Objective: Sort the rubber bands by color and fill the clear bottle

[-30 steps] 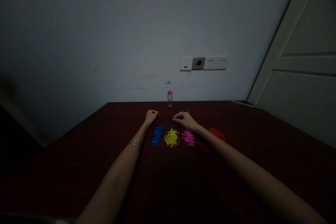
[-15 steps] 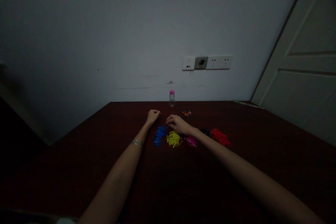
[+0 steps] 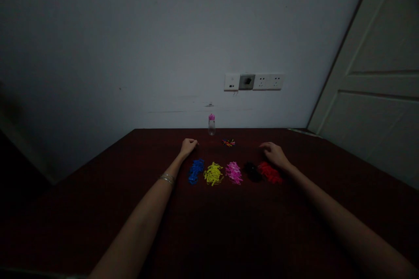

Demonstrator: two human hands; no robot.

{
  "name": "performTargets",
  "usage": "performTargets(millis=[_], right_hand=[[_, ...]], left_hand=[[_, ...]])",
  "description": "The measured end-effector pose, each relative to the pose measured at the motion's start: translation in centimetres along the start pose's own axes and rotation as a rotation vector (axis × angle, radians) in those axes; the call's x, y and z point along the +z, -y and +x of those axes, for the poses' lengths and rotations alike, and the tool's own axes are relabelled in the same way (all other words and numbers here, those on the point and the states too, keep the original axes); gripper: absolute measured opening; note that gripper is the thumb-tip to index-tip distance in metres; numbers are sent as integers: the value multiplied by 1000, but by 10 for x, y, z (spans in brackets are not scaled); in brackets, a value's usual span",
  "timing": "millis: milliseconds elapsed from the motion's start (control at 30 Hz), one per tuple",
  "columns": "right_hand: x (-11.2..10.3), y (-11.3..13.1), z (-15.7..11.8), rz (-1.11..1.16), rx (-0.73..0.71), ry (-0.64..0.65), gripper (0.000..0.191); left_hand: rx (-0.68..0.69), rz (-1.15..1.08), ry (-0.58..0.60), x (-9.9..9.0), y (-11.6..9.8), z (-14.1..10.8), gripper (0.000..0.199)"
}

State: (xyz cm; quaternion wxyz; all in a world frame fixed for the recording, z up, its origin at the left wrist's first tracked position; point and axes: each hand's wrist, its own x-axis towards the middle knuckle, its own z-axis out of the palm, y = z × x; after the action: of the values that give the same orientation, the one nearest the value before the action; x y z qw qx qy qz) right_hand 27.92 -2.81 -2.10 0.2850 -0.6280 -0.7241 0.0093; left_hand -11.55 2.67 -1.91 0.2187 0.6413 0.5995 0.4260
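Piles of small, thin bands or strips lie in a row across the dark reddish desk [image 3: 196, 231]. From left to right come the blue pile [image 3: 195, 171], the yellow pile [image 3: 213, 174], the pink pile [image 3: 234, 172], the black pile [image 3: 253, 171] and the red pile [image 3: 271, 173]. Gaps part the first four, while the black and red ones sit close together; whether they touch is hard to tell.

The left hand [image 3: 189, 146] rests near the desk's surface just beyond the blue pile, its fingers curled inward. The right hand [image 3: 275, 155] is just beyond the red pile, wrist near it, fingers bent and pointing left. In this dim view I cannot tell whether either hand's fingers are fully closed or grip anything.

Farther back, between the hands, lies a small multicoloured pile [image 3: 228, 142]. Behind it and to its left, a clear bottle [image 3: 211, 127] with a pink top stands upright near the wall [image 3: 163, 43]. A bracelet [image 3: 168, 178] circles the left wrist. Sockets [image 3: 268, 81] are set in the wall, with a pale panelled door [image 3: 379, 69] at right.
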Motion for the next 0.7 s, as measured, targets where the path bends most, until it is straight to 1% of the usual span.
performTargets(millis=[33, 100, 200, 267, 367, 467, 567, 700], right_hand=[[1, -7, -4, -23, 14, 5, 36], [4, -13, -9, -58, -4, 27, 36], [8, -12, -13, -105, -76, 55, 37], [10, -9, -13, -124, -96, 61, 38], [10, -8, -13, -126, -96, 53, 38], [9, -9, -14, -128, -95, 50, 38], [8, -9, -15, -123, -98, 49, 39], [7, -6, -16, -97, -100, 47, 39]], left_hand=[[-7, -3, 4, 0, 0, 1, 25], [-23, -2, 4, 1, 0, 3, 25], [-49, 6, -7, 5, -2, 7, 26], [-43, 9, -2, 9, -7, 8, 29], [22, 16, 65, 20, -19, 9, 34], [112, 80, 150, 34, -33, 11, 30], [180, 211, 213, 48, -45, 13, 22], [241, 417, 273, 63, -61, 13, 22]])
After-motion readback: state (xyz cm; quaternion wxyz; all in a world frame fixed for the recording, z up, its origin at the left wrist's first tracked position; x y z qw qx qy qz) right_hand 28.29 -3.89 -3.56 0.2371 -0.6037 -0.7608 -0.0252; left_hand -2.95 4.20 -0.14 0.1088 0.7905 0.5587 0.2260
